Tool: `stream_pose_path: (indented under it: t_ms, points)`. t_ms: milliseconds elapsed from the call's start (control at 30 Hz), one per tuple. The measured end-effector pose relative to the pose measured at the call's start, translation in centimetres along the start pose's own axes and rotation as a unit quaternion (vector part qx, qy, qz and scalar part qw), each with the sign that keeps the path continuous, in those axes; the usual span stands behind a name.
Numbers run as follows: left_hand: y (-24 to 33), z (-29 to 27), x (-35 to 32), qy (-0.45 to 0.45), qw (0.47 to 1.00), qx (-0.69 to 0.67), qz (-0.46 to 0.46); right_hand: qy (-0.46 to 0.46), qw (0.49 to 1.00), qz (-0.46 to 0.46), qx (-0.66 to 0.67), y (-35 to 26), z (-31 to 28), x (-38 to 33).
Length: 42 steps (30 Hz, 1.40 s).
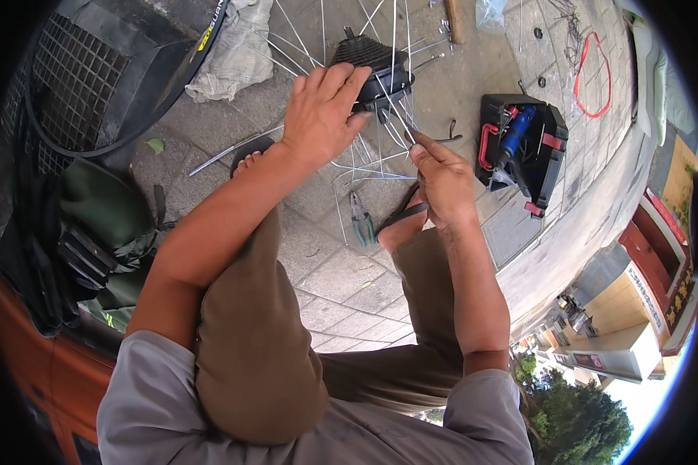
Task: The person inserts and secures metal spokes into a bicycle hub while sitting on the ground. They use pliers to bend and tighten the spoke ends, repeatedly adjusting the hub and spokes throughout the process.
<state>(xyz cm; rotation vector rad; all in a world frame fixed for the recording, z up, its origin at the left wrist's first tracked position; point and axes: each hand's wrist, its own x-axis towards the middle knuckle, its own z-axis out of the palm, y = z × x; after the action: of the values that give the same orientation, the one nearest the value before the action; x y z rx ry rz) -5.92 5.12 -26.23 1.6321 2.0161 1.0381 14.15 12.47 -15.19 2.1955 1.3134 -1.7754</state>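
Black wheel hub (380, 66) sits upright on the paved floor (341, 287) ahead of the knees, thin steel spokes (395, 116) fanning out of it. Left hand (322, 108) lies over the hub's near side, fingers curled against it. Right hand (442, 174) is narrow, pinching one spoke near its end just below the hub. Rim with tyre (171, 93) arcs off to the left. Green-handled pliers (362, 225) lie between the feet. Open black tool case (523, 147) sits to the right, red cord loop (589, 77) beyond it.
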Motion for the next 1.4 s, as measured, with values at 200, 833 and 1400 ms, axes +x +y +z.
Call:
stream_pose_path:
  t_ms: [200,833,1400]
  points:
    - [0.4,0.3,-0.6,0.001,1.000,0.014,-0.025,-0.048,0.997,-0.038,-0.051,-0.1,-0.9,0.7]
    - [0.7,-0.4,0.6,-0.032,0.994,0.098,0.041,-0.199,0.948,0.053,0.244,0.7,-1.8,0.1]
    - [1.2,-0.1,1.1,-0.056,0.987,0.124,0.086,-0.122,0.964,-0.026,0.233,2.2,0.7,-0.3]
